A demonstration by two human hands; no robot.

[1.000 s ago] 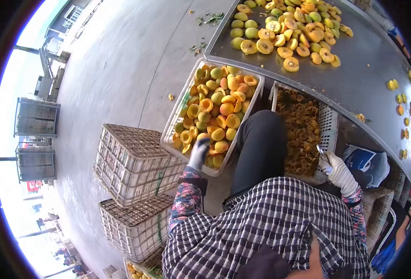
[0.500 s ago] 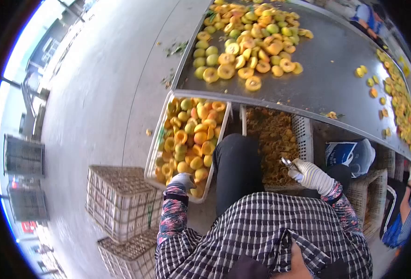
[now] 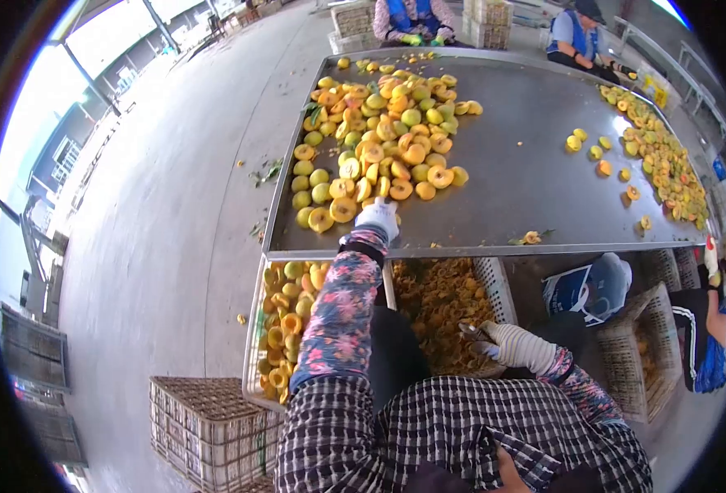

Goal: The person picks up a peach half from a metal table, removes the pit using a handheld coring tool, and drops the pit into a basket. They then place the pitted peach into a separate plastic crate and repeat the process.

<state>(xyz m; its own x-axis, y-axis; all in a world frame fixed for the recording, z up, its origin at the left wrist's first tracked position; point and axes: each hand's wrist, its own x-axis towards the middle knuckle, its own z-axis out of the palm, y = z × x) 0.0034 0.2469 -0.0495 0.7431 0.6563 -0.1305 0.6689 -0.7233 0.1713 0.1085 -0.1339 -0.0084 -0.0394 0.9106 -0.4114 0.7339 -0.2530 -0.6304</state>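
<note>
My left hand [image 3: 378,217], in a white glove, reaches over the near edge of the metal table [image 3: 511,181]. It is at the front of a pile of halved yellow peaches [image 3: 392,135]; its fingertips are hidden, so a grip on a piece cannot be told. Gloved in striped knit, my right hand [image 3: 521,347] is closed around a small metal hand tool [image 3: 474,333]. That hand hovers over a white crate [image 3: 496,287] of brown-orange scraps. Left of my knee, a white crate [image 3: 253,353] holds peach halves, partly covered by my left sleeve.
More fruit [image 3: 667,160] lies along the table's right side. A white-and-blue bag [image 3: 585,289] and a crate [image 3: 642,361] stand at right. An upturned-looking crate [image 3: 207,427] is at lower left. Co-workers [image 3: 576,37] sit across the table; another [image 3: 720,329] is at far right.
My left hand has moved from the crate of peach halves up to the pile on the table. My right hand keeps the tool over the scraps. The view has tilted up.
</note>
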